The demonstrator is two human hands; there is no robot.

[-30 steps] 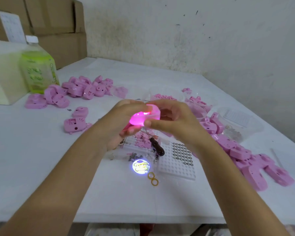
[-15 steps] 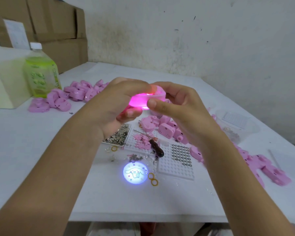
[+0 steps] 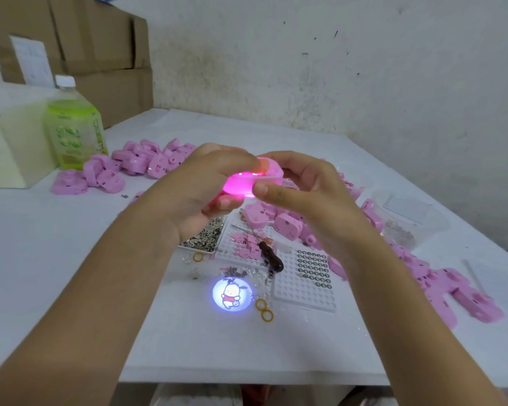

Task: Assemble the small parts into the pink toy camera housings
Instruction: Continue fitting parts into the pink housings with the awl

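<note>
On the near part of the white desk (image 3: 217,347) lies one round patch of bluish light with a cartoon figure in it (image 3: 232,294). It sits below the held toy, so it is probably that toy's own projection, thrown downward as a check that it works. Just right of it lie two yellow rubber rings (image 3: 264,310), touching each other, and a third ring (image 3: 198,257) lies apart to the left.

Behind these are three shallow holders kept within reach:
- one white perforated tray with rows of button cells (image 3: 308,279), too many to count
- one white tray of small pink pieces (image 3: 242,244)
- one tray heaped with tiny grey metal parts (image 3: 206,237)

A single dark-handled pointed tool (image 3: 272,256) rests across the two white trays.

Above them, clear of the desk, both hands hold one glowing pink toy camera housing (image 3: 247,184). The left hand (image 3: 194,189) pinches it, with a finger on top and the thumb beneath. The right hand (image 3: 305,189) grips its other end with curled fingers and the thumb in front. Held level like this, its light can fall on the desk.

Two heaps of pink plastic housings flank the work: one to the right (image 3: 452,291), running toward a clear plastic tub (image 3: 408,212), and one farther off to the left (image 3: 141,162). I judge these to be sorted stock, though I cannot tell which heap is finished.

Farthest back stand one green drink bottle (image 3: 74,133) and at least two stacked brown cardboard boxes (image 3: 94,39).
</note>
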